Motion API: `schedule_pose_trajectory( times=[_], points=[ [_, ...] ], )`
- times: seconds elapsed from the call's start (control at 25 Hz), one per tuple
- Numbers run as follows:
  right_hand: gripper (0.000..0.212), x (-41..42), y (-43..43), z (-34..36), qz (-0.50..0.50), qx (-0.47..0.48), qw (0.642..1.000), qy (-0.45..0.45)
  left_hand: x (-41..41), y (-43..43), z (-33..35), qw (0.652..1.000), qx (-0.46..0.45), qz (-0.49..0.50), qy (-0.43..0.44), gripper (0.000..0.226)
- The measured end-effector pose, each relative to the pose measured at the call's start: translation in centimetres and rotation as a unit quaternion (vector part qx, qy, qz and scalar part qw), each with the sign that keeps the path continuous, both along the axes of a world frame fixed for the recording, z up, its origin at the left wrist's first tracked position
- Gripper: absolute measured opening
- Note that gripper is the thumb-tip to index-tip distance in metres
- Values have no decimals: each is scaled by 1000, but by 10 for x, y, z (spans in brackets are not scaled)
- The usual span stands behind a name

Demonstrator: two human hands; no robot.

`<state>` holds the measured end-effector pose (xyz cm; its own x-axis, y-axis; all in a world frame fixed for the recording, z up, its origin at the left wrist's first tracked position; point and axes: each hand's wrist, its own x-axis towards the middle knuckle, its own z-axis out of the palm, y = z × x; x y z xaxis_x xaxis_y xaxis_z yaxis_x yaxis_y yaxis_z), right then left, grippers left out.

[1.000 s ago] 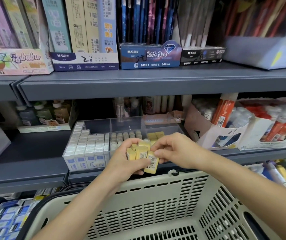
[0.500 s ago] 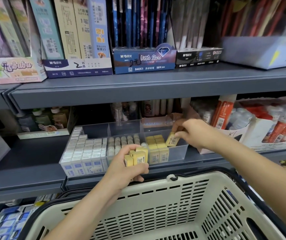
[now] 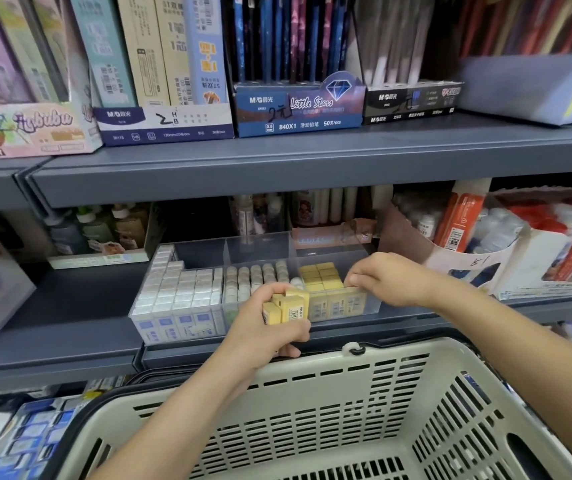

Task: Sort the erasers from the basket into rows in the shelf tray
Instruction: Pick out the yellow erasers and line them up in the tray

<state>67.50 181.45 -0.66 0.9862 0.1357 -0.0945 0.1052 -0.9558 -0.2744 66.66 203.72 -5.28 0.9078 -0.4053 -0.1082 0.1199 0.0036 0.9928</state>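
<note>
A clear shelf tray (image 3: pixel 371 308) stands on the middle shelf with three sections: white erasers (image 3: pixel 180 292) at left, round pale ones (image 3: pixel 253 278) in the middle, yellow erasers (image 3: pixel 322 278) at right. My left hand (image 3: pixel 263 337) grips a small stack of yellow erasers (image 3: pixel 289 308) in front of the tray. My right hand (image 3: pixel 385 280) reaches into the right section, its fingertips curled down onto a yellow eraser at the front row. The beige basket (image 3: pixel 346 375) sits below my arms.
Boxes of pencils (image 3: pixel 298 109) line the upper shelf. Glue bottles in white cartons (image 3: pixel 520 265) stand right of the tray, small bottles (image 3: pixel 104 233) behind it at left. A lower shelf holds blue-labelled packs (image 3: pixel 35 441).
My right hand carried one yellow eraser from the stack in my left hand to the tray's right section and now sets it down at the front row. The left hand stayed put.
</note>
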Motion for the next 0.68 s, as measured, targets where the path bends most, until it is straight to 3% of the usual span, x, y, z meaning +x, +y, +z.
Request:
schedule_pose_trajectory(
  times=[0.08,0.16,0.24,0.36,0.56,0.68],
  points=[
    [28,-3,0,0,9,-25,1000,-9,-1,-1,1,1000,-4,1,5,46],
    [27,-8,4,3,3,-63,995,-76,-1,-1,2,1000,-7,1,8,46],
    [24,-16,13,8,19,5,987,-160,-2,-2,2,1000,-8,-5,6,47],
    [16,-29,33,13,50,147,982,-107,-4,-11,2,1000,-15,-24,7,47],
    [11,-30,27,20,-13,230,972,-46,-1,-14,0,997,-53,-6,53,43],
    [13,-27,11,25,-53,260,962,-62,1,-10,-3,996,-63,2,64,40]
  ],
)
